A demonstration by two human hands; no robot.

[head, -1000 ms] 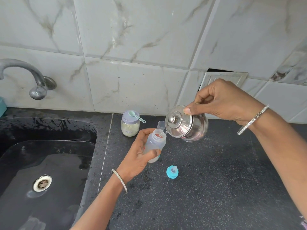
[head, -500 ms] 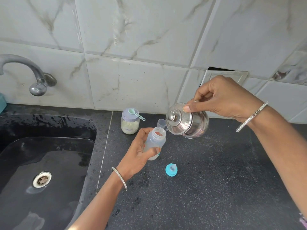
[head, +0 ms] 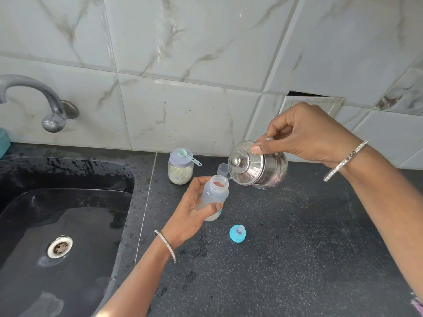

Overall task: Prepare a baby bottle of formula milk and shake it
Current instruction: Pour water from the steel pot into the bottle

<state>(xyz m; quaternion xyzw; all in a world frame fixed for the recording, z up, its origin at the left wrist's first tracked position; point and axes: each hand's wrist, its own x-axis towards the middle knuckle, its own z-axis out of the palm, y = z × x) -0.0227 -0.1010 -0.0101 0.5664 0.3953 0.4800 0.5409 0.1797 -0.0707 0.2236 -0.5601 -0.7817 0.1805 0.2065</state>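
At the far left edge of the frame a teal object (head: 4,143) was cut off, with too little showing to name it. In the upper left the tap (head: 53,106) curved out from the tiled wall, its start cropped. Below it lay the dark, wet sink (head: 96,197), whose near side ran out of the bottom of the frame, with the drain (head: 60,246) at lower left.

Just right of the sink, at the back of the black countertop (head: 297,259), stood the formula jar (head: 180,172). Its label was too small to read, and a green scoop (head: 187,154) lay across its lid.

At centre frame your left hand (head: 190,213) gripped the baby bottle (head: 216,193), held open-topped above the counter. Your fingers and thumb wrapped its lower half, hiding its markings and most of its contents. Behind the bottle a small clear cap (head: 222,168) was partly hidden by the bottle neck and the pot. The blue teat ring (head: 237,234) lay on the counter, lower right of the bottle and apart from it.

Your right hand (head: 304,136) held the steel pot (head: 270,170) tipped so its spout met the bottle's mouth. Your thumb pressed on the lid rim and your fingers curled over a handle that was hidden. That hand also covered part of a wall plate (head: 313,102). At the bottom right corner a scrap of fabric (head: 417,305) was cropped.
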